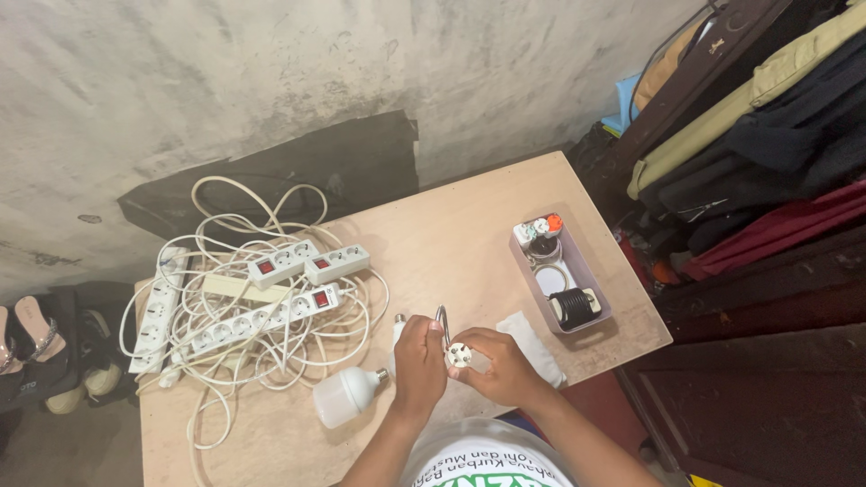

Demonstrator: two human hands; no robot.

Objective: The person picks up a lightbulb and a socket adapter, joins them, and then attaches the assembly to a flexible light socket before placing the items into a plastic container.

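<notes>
My left hand (pixel 419 361) and my right hand (pixel 501 365) meet over the near edge of a plywood table (pixel 451 243). Between their fingers sits a small white round plug (pixel 458 354), its face turned up. A grey cable (pixel 442 320) loops up from the plug between my hands. Just left of my left hand a white light bulb (pixel 345 395) lies on its side. A second bulb (pixel 398 326) shows partly behind my left hand. A white cloth (pixel 532 338) lies under and to the right of my right hand.
Several white power strips with red switches (pixel 271 293) lie in a tangle of white cords (pixel 225 361) on the table's left. A lilac tray (pixel 577 266) of small electrical parts stands at the right. Folded clothes (pixel 758 135) are stacked on the right; sandals (pixel 36 334) lie on the floor at left.
</notes>
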